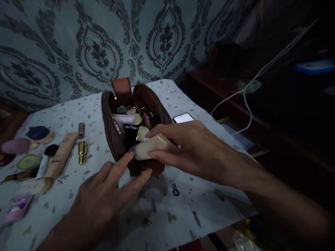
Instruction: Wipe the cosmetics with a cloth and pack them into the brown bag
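A brown zip makeup bag (pixel 111 130) stands unzipped in the middle of the table, filled with cosmetics. Inside it are a lilac tube (pixel 124 120), a black-capped item (pixel 131 130) and several round, pale-topped containers. My right hand (pixel 193 150) pinches a cream-coloured squeeze tube (pixel 151 147) between thumb and fingers, tilted over the bag's near edge. At that near edge, my left hand (pixel 110 188) has its thumb and index finger apart, the index fingertip by the tube's lower end. Its other fingers are partly hidden.
Left of the bag lie a beige tube (pixel 62 151), a gold lipstick (pixel 82 152), a pink tube (pixel 19 208), a dark blue compact (pixel 38 132) and brushes. Behind the bag's right side rests a phone (pixel 183 118). White cables (pixel 247 90) hang at the right.
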`<state>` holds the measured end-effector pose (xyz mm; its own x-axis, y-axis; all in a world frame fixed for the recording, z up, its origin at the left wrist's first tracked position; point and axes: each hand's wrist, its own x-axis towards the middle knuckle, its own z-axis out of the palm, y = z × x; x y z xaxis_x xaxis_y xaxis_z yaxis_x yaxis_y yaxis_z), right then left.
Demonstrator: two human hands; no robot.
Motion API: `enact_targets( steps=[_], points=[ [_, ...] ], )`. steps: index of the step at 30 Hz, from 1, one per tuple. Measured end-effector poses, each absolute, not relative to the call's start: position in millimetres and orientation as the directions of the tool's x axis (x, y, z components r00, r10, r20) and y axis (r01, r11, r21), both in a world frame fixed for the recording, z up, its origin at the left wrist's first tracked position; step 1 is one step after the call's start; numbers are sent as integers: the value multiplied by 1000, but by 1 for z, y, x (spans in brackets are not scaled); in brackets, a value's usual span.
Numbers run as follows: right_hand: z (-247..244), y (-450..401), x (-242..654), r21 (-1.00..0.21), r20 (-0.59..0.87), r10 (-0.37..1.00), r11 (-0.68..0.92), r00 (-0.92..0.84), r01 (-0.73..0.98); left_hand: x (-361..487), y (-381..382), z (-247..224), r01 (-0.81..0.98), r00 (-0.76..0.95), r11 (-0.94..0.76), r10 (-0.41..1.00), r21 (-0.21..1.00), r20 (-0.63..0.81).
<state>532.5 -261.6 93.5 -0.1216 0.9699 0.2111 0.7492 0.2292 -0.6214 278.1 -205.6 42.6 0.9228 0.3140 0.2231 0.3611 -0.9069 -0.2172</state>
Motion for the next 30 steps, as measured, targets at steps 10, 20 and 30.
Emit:
enact_targets(
  steps=[10, 20, 30],
  points=[
    [117, -263, 550, -709, 303, 950, 172, 76, 684, 282, -194, 55, 274, 943, -905, 187, -325, 274],
    [140, -206, 571, -696, 475, 860, 238, 185, 678, 282, -166, 82, 311, 906, -928, 226, -202, 359],
    [140, -141, 553, -512, 308, 951, 195, -33, 836, 282, -166, 71, 313, 895, -923, 208, -222, 394]
  ],
)
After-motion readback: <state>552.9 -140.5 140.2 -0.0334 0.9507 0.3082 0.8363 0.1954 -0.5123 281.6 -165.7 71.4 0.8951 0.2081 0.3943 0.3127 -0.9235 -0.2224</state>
